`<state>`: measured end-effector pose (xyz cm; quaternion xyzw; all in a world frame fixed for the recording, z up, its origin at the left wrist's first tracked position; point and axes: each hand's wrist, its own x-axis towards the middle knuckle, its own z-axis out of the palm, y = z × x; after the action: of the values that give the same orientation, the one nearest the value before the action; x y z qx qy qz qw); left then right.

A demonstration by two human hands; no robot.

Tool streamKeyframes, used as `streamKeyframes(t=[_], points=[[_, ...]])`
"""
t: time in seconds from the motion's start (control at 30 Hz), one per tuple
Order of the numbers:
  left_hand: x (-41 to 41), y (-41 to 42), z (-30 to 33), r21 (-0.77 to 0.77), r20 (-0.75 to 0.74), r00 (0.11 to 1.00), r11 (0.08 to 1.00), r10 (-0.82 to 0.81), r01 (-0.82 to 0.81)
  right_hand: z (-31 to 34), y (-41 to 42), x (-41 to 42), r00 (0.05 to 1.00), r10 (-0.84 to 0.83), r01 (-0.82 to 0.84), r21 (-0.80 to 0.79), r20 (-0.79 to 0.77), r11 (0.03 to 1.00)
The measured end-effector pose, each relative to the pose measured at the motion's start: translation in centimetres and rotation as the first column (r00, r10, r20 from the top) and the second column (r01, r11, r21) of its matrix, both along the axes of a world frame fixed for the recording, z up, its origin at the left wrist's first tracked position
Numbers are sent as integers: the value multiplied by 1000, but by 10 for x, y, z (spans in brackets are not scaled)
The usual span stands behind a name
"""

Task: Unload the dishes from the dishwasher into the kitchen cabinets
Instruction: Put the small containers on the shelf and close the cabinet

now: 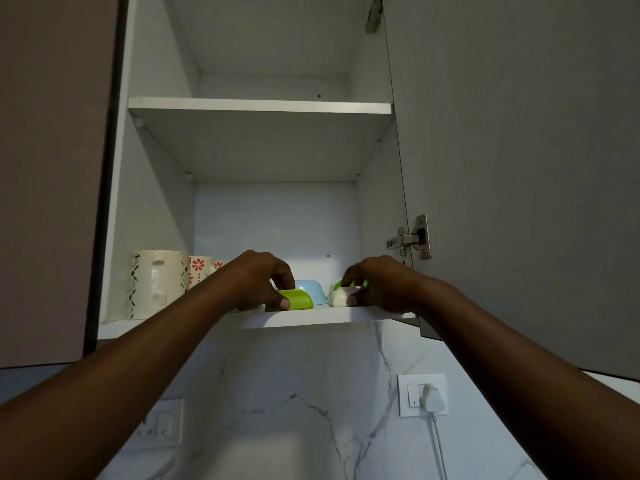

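Green bowl half-hidden by left hand on shelf.

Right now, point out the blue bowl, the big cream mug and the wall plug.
blue bowl [311,289]: head view, on its outer wall between the hands.
big cream mug [157,282]: head view, mid-body.
wall plug [431,398]: head view, on its white casing.

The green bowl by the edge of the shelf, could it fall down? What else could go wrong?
Maybe. The green bowl under the left hand sits right at the front edge of the bottom shelf, so a careless let-go might tip it off. The right hand holds a white bowl close beside a blue bowl; pushing it in might knock them together.
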<state>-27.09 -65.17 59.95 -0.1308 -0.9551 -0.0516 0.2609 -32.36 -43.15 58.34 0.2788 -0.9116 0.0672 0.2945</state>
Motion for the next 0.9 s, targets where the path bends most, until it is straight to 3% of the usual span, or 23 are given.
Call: streamKeyframes(t=[0.23, 0.37, 0.53, 0.9], points=[[3, -1, -1, 3, 4, 1000, 1000, -7, 7, -2, -5, 0, 1000, 3, -3, 4, 10, 1000], [6, -2, -2, 83, -21, 999, 996, -35, 37, 0, 0, 1, 1000, 9, -8, -61, 21, 998], [10, -10, 1, 134, -193, 979, 986, -68, 95, 3, -2, 5, 997, -1, -10, -144, -78, 989], [27, -27, -6, 93, -314, 948, 992, -48, 81, 5, -32, 39, 956, 36, -90, -174, -291, 981]])
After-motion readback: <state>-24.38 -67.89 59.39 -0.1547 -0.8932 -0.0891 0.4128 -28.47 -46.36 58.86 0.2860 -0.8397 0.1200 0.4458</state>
